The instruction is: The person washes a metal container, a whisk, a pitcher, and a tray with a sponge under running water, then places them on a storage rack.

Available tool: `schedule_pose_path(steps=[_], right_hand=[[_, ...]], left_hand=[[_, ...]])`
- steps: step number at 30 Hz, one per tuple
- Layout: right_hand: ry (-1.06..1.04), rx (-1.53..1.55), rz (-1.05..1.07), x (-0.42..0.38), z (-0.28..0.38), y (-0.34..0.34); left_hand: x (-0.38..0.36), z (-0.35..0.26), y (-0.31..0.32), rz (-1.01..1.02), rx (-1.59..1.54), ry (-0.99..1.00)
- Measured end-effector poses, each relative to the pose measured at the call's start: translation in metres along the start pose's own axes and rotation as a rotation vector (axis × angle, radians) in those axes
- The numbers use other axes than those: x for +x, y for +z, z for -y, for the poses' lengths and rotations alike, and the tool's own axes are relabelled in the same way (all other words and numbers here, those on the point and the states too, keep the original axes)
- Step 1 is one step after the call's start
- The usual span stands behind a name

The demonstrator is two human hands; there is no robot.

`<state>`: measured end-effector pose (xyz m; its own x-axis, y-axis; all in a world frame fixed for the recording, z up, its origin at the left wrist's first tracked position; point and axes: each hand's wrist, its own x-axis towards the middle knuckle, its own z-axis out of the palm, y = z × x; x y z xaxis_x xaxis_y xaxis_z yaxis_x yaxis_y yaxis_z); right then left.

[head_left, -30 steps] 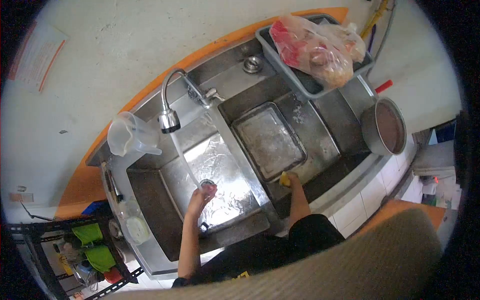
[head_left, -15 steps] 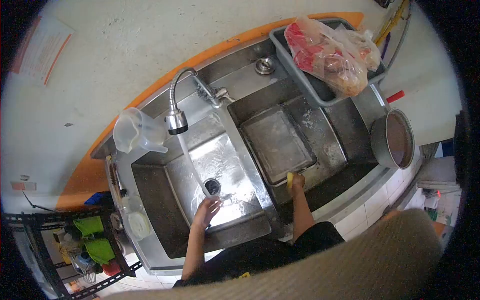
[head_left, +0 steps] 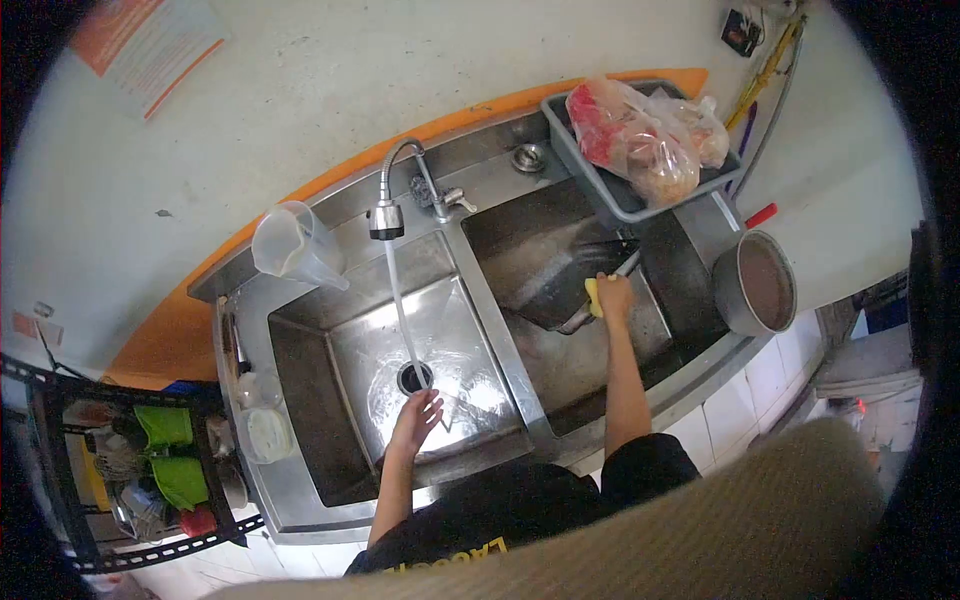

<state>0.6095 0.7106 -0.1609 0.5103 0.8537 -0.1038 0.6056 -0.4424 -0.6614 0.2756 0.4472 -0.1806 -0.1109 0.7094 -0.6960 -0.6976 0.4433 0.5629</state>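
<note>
In the left basin, my left hand is open with its fingers a little curled, right at the stream of running water. The water falls from the faucet head towards the drain. Over in the right basin, my right hand is closed on a yellow sponge, at the near rim of a dark rectangular tray. The tray is tilted, its near edge raised off the basin floor.
A grey bin holding bagged items overhangs the right basin's back corner. A round metal pan stands at the right edge. On the left ledge are a clear plastic jug and a tub. A black rack stands at lower left.
My right hand has moved up and away from me with the sponge, and the tray has gone from lying flat to tilted. My left hand stays by the water stream.
</note>
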Motion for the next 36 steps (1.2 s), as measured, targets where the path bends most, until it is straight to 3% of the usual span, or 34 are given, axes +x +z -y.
schedule_pose_path(steps=[6, 15, 19, 22, 27, 31, 34, 36], right_hand=[[-0.266, -0.315, -0.035, -0.026, 0.017, -0.073], [-0.316, -0.593, -0.124, -0.066, 0.044, -0.163], [-0.318, -0.543, -0.119, -0.089, 0.065, -0.209], [-0.542, -0.372, -0.161, -0.114, 0.079, -0.253], [-0.609, 0.102, -0.084, -0.130, 0.080, -0.302], [-0.475, 0.417, 0.165, -0.137, 0.103, -0.302], [-0.351, 0.543, 0.378, -0.130, 0.124, -0.273], [-0.318, 0.599, 0.482, -0.117, 0.125, -0.239]], left_hand=[[-0.010, 0.021, -0.016, 0.037, -0.025, 0.000], [-0.030, 0.042, -0.022, -0.009, -0.039, 0.000], [-0.032, 0.046, -0.018, 0.005, 0.007, 0.014], [-0.042, 0.038, -0.003, 0.007, 0.107, 0.026], [-0.036, 0.020, 0.012, 0.167, 0.295, 0.121], [-0.032, -0.009, 0.029, 0.274, 0.380, 0.230], [-0.026, -0.029, 0.027, 0.176, 0.219, 0.233], [-0.036, -0.050, 0.015, 0.381, -0.034, 0.119]])
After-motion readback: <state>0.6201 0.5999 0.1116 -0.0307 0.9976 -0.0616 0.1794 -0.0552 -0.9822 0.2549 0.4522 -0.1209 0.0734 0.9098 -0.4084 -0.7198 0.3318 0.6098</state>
